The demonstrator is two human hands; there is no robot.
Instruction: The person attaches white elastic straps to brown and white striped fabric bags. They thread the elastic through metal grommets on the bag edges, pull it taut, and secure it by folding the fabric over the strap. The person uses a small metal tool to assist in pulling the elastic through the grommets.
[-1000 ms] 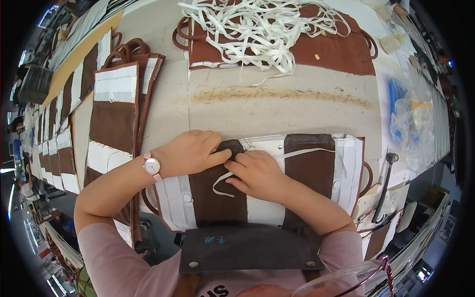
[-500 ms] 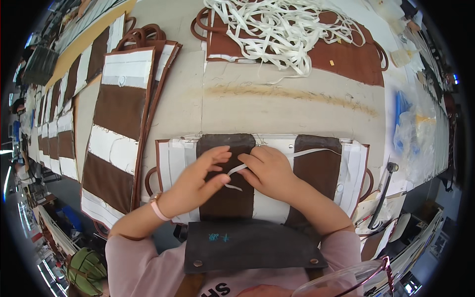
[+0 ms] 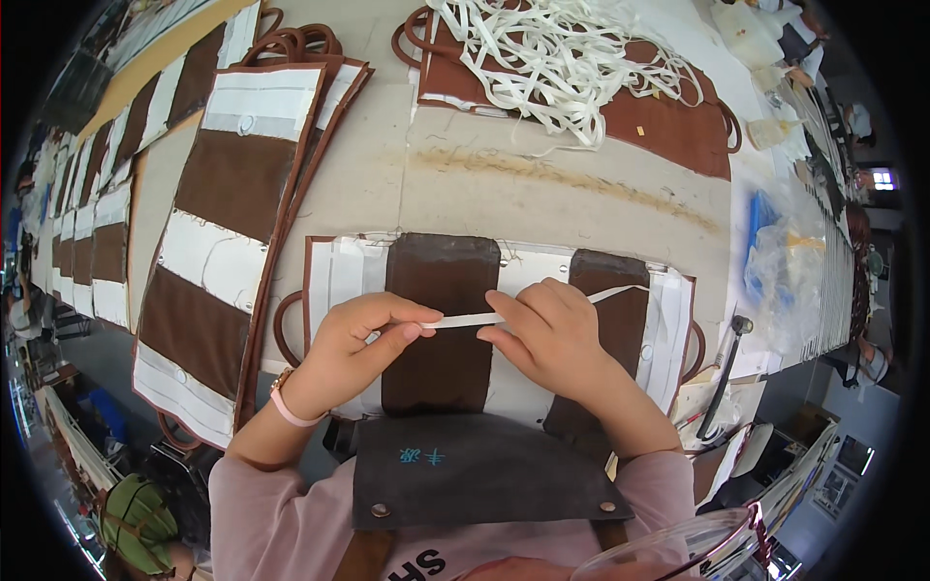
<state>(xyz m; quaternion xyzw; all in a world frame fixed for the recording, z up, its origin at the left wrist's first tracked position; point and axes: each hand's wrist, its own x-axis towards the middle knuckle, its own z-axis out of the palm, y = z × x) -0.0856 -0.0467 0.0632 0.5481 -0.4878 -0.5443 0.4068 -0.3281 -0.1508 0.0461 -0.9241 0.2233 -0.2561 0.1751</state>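
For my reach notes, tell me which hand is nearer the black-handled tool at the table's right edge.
Right. The right hand pinches the white flat cotton strap nearer the black-handled tool; the left hand holds the strap's other end, farther away.

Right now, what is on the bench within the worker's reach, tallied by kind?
Hands: 2, left hand and right hand, both pinching one white strap.
Brown-and-white panel under the hands: 1.
Stack of similar panels: 1.
Heap of white straps: 1.
Total: 6.
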